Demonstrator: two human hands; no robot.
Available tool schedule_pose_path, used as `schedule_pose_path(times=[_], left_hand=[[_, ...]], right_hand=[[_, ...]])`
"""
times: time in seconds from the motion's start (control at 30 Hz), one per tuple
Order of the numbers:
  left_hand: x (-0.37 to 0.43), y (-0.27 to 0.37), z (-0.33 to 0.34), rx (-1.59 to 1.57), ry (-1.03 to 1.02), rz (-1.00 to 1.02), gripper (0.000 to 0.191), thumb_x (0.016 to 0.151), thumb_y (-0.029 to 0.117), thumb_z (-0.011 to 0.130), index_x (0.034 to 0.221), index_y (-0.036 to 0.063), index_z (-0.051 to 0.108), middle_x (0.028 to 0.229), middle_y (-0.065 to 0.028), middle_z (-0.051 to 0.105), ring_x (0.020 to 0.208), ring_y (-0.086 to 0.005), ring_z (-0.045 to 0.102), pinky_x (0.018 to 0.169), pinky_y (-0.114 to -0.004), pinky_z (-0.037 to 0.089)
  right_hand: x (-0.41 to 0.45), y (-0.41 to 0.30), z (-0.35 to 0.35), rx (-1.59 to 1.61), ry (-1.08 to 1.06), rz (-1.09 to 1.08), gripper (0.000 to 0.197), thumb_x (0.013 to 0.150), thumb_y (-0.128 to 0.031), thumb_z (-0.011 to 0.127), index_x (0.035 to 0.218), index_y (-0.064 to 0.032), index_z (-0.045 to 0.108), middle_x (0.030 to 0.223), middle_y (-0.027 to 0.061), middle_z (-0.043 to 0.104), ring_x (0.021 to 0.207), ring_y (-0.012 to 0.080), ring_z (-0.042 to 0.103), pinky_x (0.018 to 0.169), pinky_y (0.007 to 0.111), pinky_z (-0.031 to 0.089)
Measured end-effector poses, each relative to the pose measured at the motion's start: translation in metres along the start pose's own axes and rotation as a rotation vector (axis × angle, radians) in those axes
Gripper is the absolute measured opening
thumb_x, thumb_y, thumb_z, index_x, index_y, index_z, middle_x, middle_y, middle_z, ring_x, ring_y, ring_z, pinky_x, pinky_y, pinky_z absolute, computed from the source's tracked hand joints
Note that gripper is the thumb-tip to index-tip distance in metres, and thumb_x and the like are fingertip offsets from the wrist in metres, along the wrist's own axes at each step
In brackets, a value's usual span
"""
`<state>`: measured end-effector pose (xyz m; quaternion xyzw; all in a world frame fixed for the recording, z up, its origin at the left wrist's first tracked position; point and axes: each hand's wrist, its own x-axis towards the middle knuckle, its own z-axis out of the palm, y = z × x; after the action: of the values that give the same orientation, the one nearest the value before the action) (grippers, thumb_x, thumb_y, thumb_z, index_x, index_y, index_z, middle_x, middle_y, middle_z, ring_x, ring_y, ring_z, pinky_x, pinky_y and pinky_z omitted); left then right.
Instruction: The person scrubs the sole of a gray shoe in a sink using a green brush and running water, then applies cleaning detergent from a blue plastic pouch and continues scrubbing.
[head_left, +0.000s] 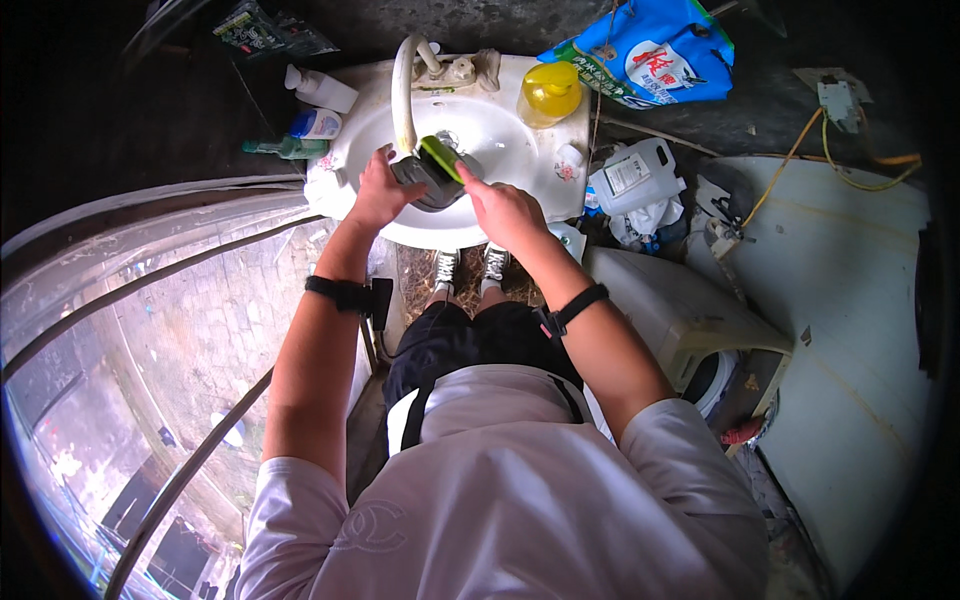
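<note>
Over the white ceramic washbasin (409, 229), my left hand (381, 191) grips a dark grey object (435, 196) whose exact kind I cannot tell. My right hand (504, 208) holds a bright green strip-shaped tool, perhaps a brush (441, 157), slanting across the dark object's upper side. The tool's working face is hidden. The curved faucet spout (403, 97) ends just above the dark object, close to my left fingers. Behind them a metal drain (448, 139) shows in the bowl. Whether water is running is unclear.
A yellow pump bottle (551, 94) stands on the basin's back right corner. White bottles (321, 88) and a green glass bottle (289, 148) crowd the left side. Right of the basin are a blue detergent bag (660, 60), a plastic jug (636, 176) and a washing machine (667, 307).
</note>
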<state>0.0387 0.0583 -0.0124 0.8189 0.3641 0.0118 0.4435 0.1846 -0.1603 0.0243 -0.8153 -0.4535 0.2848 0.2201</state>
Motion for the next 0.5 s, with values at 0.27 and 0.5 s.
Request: schedule_pose_path(times=[0.27,0.5], left_hand=[[-0.002,-0.014,0.028,-0.725,0.093,-0.209,0.058,0.085,-0.002,0.067,0.141,-0.0071,0.055,0.118,-0.0144,0.070,0.109,-0.0229,0.067,0.098,-0.033,0.053],[-0.007,0.015,0.031,-0.613,0.063,-0.164,0.046,0.092,-0.003,0.063,0.137,-0.0022,0.059,0.110,-0.0045,0.067,0.098,-0.0140,0.061,0.086,-0.029,0.051]], right_hand=[[0.004,-0.007,0.001,0.062,0.011,0.062,0.051,0.107,-0.025,0.055,0.158,-0.0305,0.051,0.091,0.0212,0.075,0.085,0.0425,0.073,0.075,0.053,0.058],[0.002,-0.014,-0.012,0.055,0.048,0.069,0.049,0.107,-0.025,0.055,0.156,-0.0274,0.054,0.091,0.0209,0.075,0.084,0.0424,0.073,0.076,0.054,0.057]])
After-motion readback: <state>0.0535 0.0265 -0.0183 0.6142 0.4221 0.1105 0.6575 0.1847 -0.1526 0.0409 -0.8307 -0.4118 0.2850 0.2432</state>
